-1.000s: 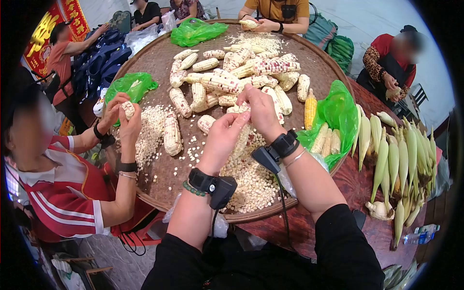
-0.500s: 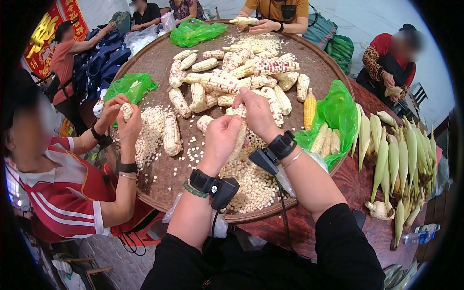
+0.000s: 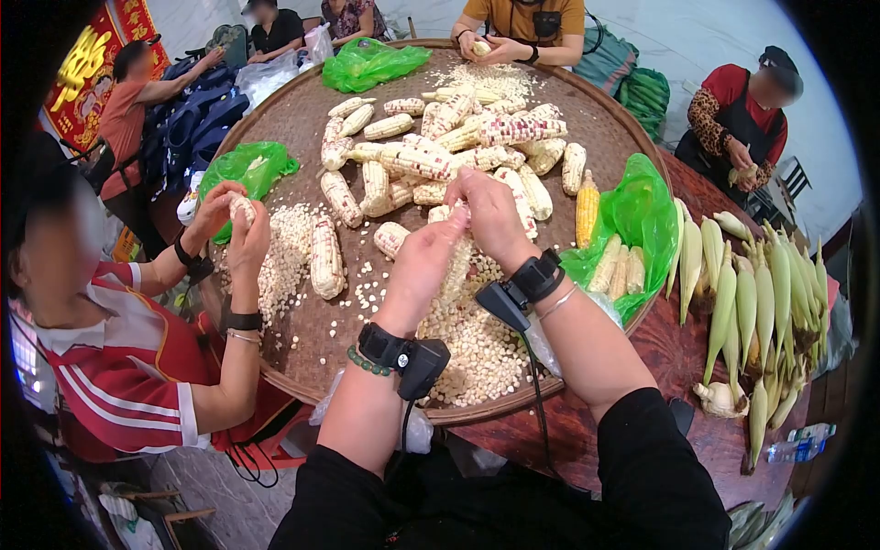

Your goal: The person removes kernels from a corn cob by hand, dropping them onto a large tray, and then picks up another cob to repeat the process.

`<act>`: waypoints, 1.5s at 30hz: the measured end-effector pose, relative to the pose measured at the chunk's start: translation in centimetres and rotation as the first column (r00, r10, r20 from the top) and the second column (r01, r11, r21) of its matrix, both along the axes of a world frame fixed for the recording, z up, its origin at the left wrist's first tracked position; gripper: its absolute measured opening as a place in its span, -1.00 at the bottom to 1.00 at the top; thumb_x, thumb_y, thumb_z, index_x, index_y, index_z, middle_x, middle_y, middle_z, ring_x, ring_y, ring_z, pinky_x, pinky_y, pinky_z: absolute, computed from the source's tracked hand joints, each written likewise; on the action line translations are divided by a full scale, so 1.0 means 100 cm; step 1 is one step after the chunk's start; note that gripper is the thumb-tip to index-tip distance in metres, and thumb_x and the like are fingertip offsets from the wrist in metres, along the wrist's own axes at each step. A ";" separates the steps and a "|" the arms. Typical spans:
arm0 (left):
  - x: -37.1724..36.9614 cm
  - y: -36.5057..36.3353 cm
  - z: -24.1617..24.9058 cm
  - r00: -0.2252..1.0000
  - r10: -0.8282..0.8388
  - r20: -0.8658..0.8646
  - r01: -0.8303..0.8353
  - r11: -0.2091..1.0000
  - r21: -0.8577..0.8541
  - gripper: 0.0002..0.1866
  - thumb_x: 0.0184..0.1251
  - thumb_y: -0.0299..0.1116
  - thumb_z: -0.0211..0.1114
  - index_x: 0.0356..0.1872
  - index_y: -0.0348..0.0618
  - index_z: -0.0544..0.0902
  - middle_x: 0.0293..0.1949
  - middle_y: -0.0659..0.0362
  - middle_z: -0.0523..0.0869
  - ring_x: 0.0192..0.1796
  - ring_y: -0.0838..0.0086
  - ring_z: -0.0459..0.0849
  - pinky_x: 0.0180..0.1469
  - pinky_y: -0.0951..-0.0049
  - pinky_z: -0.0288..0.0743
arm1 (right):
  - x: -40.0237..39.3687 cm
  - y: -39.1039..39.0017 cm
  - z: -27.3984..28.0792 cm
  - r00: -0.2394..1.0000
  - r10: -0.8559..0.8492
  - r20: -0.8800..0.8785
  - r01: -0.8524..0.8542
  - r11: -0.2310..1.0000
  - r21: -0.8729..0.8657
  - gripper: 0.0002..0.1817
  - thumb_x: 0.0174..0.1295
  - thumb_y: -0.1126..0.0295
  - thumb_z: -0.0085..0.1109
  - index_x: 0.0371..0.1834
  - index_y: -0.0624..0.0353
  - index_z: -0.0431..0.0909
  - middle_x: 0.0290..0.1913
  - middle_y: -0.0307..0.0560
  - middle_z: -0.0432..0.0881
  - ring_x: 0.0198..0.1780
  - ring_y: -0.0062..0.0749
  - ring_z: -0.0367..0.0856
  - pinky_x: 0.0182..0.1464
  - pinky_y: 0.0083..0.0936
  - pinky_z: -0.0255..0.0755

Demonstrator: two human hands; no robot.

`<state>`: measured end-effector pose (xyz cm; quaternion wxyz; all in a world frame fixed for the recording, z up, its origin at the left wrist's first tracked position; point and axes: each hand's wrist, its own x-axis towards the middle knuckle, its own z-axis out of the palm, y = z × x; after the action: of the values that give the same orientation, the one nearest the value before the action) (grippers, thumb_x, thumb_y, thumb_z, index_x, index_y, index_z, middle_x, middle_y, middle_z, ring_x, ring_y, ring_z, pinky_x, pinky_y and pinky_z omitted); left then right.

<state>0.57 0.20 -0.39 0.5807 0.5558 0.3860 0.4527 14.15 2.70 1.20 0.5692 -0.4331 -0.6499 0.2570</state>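
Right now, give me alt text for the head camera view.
A person's left hand and right hand grip a corn cob above loose kernels on a round woven tray. More ears are heaped beyond the hands, and a co-worker at the picture's left holds another cob. Unhusked corn lies on the wooden table at right.

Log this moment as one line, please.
left hand: holding corn cob | right hand: on same cob | loose kernels: piled on woven tray

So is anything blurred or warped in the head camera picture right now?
Head view: black rounded corners, as from a wide-angle lens; people's faces blurred, while the corn cobs on the tray look fairly sharp; same view, pale highlights on the green bag at right.
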 end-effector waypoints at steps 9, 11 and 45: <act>-0.002 -0.009 0.012 0.983 -0.059 0.175 0.090 0.981 -0.175 -0.67 0.50 -0.16 0.11 -0.14 -0.28 0.61 -0.35 0.23 0.65 -0.46 0.59 0.61 -0.42 0.56 0.53 | -0.002 0.000 -0.001 0.996 0.051 -0.075 -0.054 0.998 -0.033 -0.45 0.49 0.18 -0.31 -0.52 0.38 0.49 -0.44 -0.04 0.57 -0.31 -0.38 0.46 -0.11 -0.44 0.34; -0.002 -0.013 0.015 0.975 -0.083 0.206 0.119 0.979 -0.168 -0.68 0.51 -0.18 0.09 -0.14 -0.29 0.60 -0.36 0.23 0.65 -0.47 0.59 0.61 -0.43 0.55 0.52 | -0.001 0.002 -0.003 0.996 0.057 -0.072 -0.059 0.998 -0.030 -0.44 0.50 0.18 -0.32 -0.53 0.38 0.49 -0.42 -0.04 0.58 -0.30 -0.38 0.48 -0.07 -0.45 0.34; -0.004 -0.008 0.014 0.994 -0.031 0.101 0.029 0.999 0.021 -0.57 0.40 -0.38 0.24 0.21 -0.29 0.41 -0.16 0.25 0.64 -0.28 0.66 0.60 -0.26 0.58 0.49 | 0.000 0.008 0.006 0.762 0.244 -0.599 -0.466 0.850 -0.247 -0.58 0.47 0.06 -0.07 0.12 0.18 0.45 -0.05 -0.08 0.66 -0.01 -0.49 0.58 0.08 -0.46 0.44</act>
<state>0.17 -0.64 1.02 0.6009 0.5434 0.3434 0.4751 14.11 3.50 1.80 0.5743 -0.3095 -0.4681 0.5961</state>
